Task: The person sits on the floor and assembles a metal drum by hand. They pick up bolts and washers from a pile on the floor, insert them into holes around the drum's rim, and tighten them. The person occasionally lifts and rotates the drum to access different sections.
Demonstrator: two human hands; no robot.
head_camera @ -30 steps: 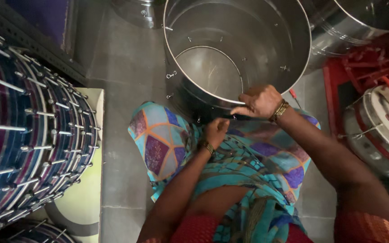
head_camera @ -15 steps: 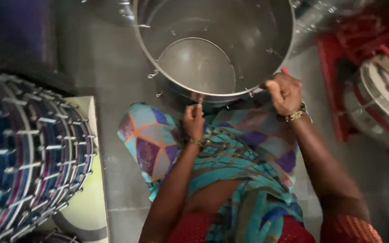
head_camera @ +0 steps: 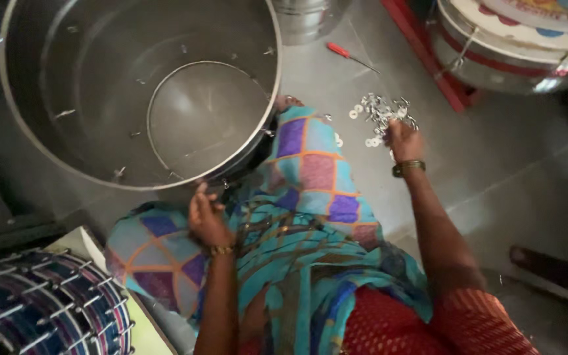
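Seen from above, a person seated on a grey tiled floor (head_camera: 514, 171) works at a large steel drum shell (head_camera: 47, 151) that lies open-ended before their knees. The left hand (head_camera: 206, 220) rests at the shell's near rim, fingers curled at the edge; whether it pinches any small part there cannot be told. The right hand (head_camera: 403, 141) reaches out to the side, down among a scatter of small metal washers (head_camera: 379, 112) on the floor, fingers bent over the pile — what it has picked up, if anything, is hidden. A gold bangle sits on each wrist. A screwdriver (head_camera: 350, 56) with a red handle lies on the floor just beyond the washers, apart from both hands. A bright patchwork cloth (head_camera: 317, 171) covers the knees. Finished drums stand near — a striped one (head_camera: 41, 309) at lower left, another (head_camera: 507, 46) at upper right
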